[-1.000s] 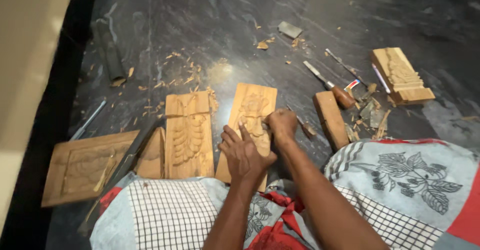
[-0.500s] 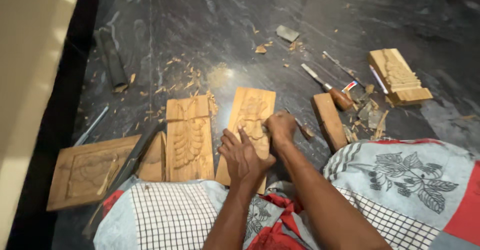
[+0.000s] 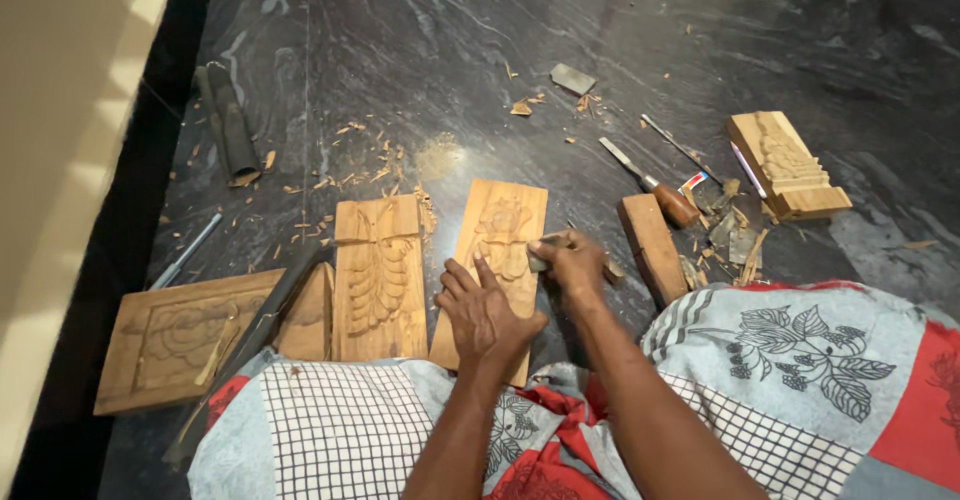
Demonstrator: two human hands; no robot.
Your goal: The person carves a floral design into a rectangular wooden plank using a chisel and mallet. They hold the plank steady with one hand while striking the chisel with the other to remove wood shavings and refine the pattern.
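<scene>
Pale wood panel pinned flat on dark stone floor, carving under way.
Left hand (image 3: 485,312), fingers spread, presses on the near half of the carved panel (image 3: 497,235), likely to stop it sliding; right hand (image 3: 578,262) is closed around a small tool (image 3: 540,257) whose tip meets the relief. Left lies a second carved panel (image 3: 378,275); right, within reach, a wood block (image 3: 652,247), a chisel (image 3: 650,182), shavings (image 3: 730,245).

A small red-white-blue packet (image 3: 697,181) lies right — beside the chisel (image 3: 648,182).
</scene>
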